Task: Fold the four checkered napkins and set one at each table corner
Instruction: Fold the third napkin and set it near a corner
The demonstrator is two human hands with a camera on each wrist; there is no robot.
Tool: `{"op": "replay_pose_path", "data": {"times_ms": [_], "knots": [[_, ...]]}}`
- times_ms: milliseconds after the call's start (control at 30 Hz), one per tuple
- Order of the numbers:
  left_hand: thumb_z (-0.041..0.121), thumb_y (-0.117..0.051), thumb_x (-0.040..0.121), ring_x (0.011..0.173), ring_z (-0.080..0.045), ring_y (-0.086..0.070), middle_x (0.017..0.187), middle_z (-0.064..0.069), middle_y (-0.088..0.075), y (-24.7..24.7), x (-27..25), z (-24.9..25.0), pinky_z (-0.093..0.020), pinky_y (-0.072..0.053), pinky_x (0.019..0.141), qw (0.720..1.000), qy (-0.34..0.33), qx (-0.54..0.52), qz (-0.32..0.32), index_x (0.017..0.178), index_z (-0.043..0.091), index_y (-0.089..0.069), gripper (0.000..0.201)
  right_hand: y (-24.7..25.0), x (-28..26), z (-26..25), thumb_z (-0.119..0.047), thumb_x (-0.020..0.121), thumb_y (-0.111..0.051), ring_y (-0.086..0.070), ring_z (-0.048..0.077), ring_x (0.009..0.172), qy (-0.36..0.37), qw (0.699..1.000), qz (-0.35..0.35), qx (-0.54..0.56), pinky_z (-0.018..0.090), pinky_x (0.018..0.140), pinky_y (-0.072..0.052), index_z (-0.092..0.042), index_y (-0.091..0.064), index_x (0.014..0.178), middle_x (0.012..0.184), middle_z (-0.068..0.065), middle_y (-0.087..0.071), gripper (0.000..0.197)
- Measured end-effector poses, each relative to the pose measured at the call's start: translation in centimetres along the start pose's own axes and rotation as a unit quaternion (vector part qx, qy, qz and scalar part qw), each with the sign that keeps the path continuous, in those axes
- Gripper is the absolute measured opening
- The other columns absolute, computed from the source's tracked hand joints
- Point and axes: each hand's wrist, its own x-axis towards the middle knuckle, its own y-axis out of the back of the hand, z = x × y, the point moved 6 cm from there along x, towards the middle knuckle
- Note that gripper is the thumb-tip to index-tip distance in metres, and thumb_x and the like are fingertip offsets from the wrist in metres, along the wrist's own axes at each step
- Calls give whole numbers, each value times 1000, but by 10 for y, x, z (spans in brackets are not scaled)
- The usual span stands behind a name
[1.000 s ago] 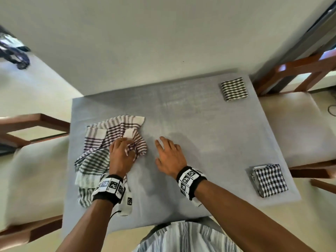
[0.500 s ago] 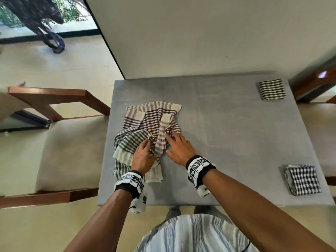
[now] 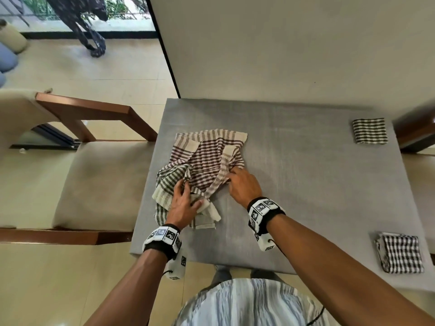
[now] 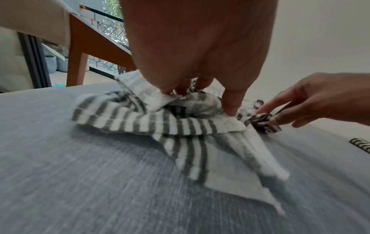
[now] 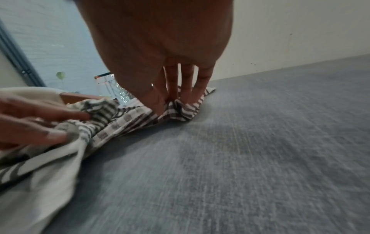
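Two unfolded napkins lie heaped on the left of the grey table point(image 3: 306, 184). The brown-striped napkin point(image 3: 207, 156) lies on top of the grey-striped napkin point(image 3: 168, 182). My left hand point(image 3: 188, 192) rests on the grey-striped napkin point(image 4: 140, 121) with its fingers spread and its fingertips pressing the cloth. My right hand point(image 3: 231, 176) pinches a fold at the near right edge of the brown-striped napkin point(image 5: 180, 110) between thumb and fingers. One folded napkin point(image 3: 369, 131) lies at the far right corner. Another folded napkin point(image 3: 400, 252) lies at the near right corner.
A cushioned wooden chair point(image 3: 94, 180) stands against the table's left side. Part of another chair point(image 3: 414, 130) shows at the right. A pale wall runs behind the table's far edge. Bare tabletop spreads between the heap and the folded napkins.
My right hand left the bare tabletop, moved left and took hold of the brown-striped napkin's edge. My left hand shifted from the brown-striped napkin onto the grey-striped one.
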Motion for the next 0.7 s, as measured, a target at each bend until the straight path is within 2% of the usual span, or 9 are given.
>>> {"op": "replay_pose_path", "data": {"times_ms": [100, 200, 267, 333, 433, 567, 700], "knots": [[41, -58, 95, 150, -31, -10, 162, -6, 3, 1, -2, -5, -43, -17, 123, 1000, 7, 8, 14, 155, 11, -15, 80, 19, -4, 19, -2, 89, -57, -58, 28, 108, -29, 996, 76, 33, 37, 88, -50, -9, -68, 119, 119, 10, -63, 33], [42, -58, 94, 150, -33, -5, 162, -10, 1, 0, -2, -2, -47, -12, 123, 999, 3, 45, 29, 156, 10, -14, 82, 36, -7, 35, 2, 89, -57, -59, 30, 110, -46, 991, 115, 52, 38, 93, -51, -6, -67, 121, 121, 13, -63, 35], [40, -60, 93, 150, -36, -5, 161, -15, -3, 2, -1, -2, -49, -9, 123, 997, 18, 52, 44, 155, 8, -17, 81, 49, -8, 42, 2, 89, -56, -61, 29, 106, -50, 986, 145, 64, 35, 91, -51, -5, -69, 117, 117, 13, -65, 31], [38, -61, 92, 148, -38, -10, 160, -18, -8, 5, -1, -7, -49, -10, 123, 996, 45, 49, 67, 153, 5, -22, 79, 68, -11, 46, 1, 91, -54, -63, 26, 100, -50, 975, 197, 87, 27, 86, -48, -5, -72, 110, 110, 11, -67, 27], [36, -62, 92, 146, -39, -15, 159, -20, -12, 11, -2, -17, -49, -12, 122, 992, 77, 46, 90, 152, 4, -24, 78, 106, -17, 51, -2, 91, -58, -64, 19, 95, -70, 941, 286, 167, 19, 83, -44, -7, -74, 102, 105, 7, -69, 21], [35, -65, 90, 143, -42, -20, 158, -19, -9, 14, -4, -33, -47, -16, 121, 990, 108, 38, 77, 153, 4, -21, 83, 161, -25, 51, 0, 88, -66, -65, 13, 87, -63, 873, 403, 267, 21, 81, -55, -7, -73, 96, 98, 6, -70, 13], [28, -67, 90, 145, -40, -18, 159, -19, -10, 24, -4, -24, -49, -16, 122, 992, 85, 16, 97, 152, 9, -28, 76, 203, -27, 46, -2, 90, -65, -68, 14, 93, -33, 819, 449, 355, 25, 84, -57, -7, -70, 100, 102, 4, -68, 13]]}}
